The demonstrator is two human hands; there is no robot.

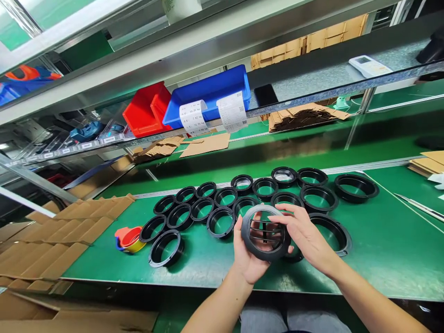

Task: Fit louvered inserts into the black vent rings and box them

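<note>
Above the front of the green bench, a round black air vent point(247, 238) with thin crossbars in its opening is held up and tilted toward me. My left hand point(248, 261) wraps round its left and lower side, thumb on the rim. At the right, my right hand point(305, 236) grips the rim, its fingertips reaching over the top edge toward the bars. Several black flanged rings lie about the vent, including one ring point(221, 223) just left of it and another ring point(343, 236) behind my right wrist. Some rings are partly hidden by my hands.
Folded cardboard dividers point(65, 222) stand at the left, near tape rolls point(131, 238). A red bin point(147, 111), a blue bin point(211, 95) with paper labels and a dark phone point(265, 95) sit on the shelf. A pen-like tool point(418, 206) lies at the right.
</note>
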